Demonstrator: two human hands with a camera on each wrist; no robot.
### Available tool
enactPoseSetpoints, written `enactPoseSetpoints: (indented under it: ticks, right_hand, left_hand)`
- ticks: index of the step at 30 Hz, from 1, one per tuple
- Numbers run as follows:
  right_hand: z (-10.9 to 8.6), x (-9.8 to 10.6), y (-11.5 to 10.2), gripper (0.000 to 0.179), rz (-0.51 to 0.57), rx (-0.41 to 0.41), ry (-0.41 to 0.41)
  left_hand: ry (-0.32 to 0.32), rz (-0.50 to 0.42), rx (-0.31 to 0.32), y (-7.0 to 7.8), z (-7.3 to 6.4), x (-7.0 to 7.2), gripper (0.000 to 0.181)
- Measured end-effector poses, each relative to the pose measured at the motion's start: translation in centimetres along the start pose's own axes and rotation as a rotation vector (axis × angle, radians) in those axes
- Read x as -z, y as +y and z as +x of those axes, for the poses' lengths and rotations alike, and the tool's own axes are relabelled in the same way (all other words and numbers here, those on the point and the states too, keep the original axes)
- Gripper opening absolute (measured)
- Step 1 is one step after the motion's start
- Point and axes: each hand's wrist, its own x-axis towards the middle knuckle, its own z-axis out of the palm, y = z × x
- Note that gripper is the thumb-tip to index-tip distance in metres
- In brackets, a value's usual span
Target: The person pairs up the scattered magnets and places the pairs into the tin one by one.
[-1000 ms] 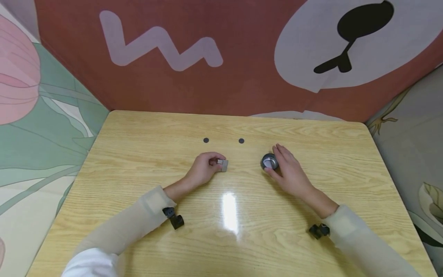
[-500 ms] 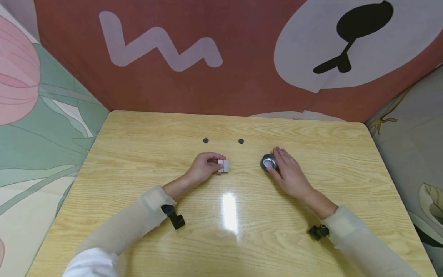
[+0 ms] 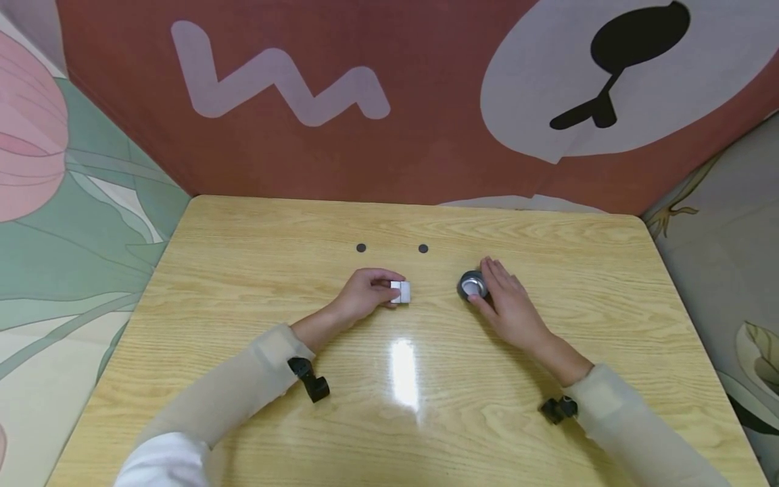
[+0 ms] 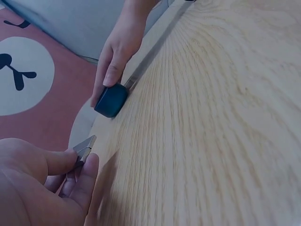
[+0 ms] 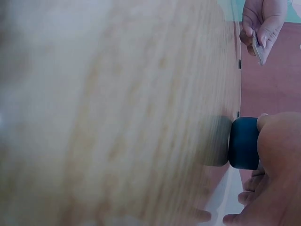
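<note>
My left hand (image 3: 368,295) pinches a small flat silver metal piece (image 3: 404,292) with a seam across it, between thumb and fingers. In the left wrist view the metal piece (image 4: 84,147) looks thin and is held above the table. To its right, my right hand (image 3: 512,308) holds a small round dark teal container (image 3: 467,287) with a shiny metal inside, thumb on the near rim and fingers along the far side. The container stands on the table, and its teal wall (image 5: 243,143) shows in the right wrist view. What the two things are exactly, I cannot tell.
Two small dark discs (image 3: 362,248) lie on the wooden table (image 3: 274,230) behind the hands. A red wall with a cartoon pattern (image 3: 426,135) rises behind the table's back edge. Both forearms carry small black wrist cameras (image 3: 310,380).
My left hand has moved slightly right, toward the container, with the metal piece, whose face now looks brighter. My right hand and the container have hardly moved.
</note>
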Motion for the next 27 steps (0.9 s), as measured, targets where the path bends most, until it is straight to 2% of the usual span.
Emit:
enactPoseSetpoints:
  ticks: [14, 23, 27]
  right_hand:
    - [0.0, -0.1, 0.1, 0.086, -0.017, -0.012, 0.041]
    - [0.0, 0.2, 0.2, 0.087, -0.024, -0.057, -0.03]
    - [0.1, 0.2, 0.2, 0.086, -0.038, -0.055, -0.034]
  left_hand:
    - [-0.012, -0.037, -0.003, 0.3, 0.3, -0.9, 0.028]
    - [-0.023, -0.038, 0.01, 0.6, 0.3, -1.1, 0.029]
    - [-0.026, -0.054, 0.01, 0.8, 0.5, -1.3, 0.028]
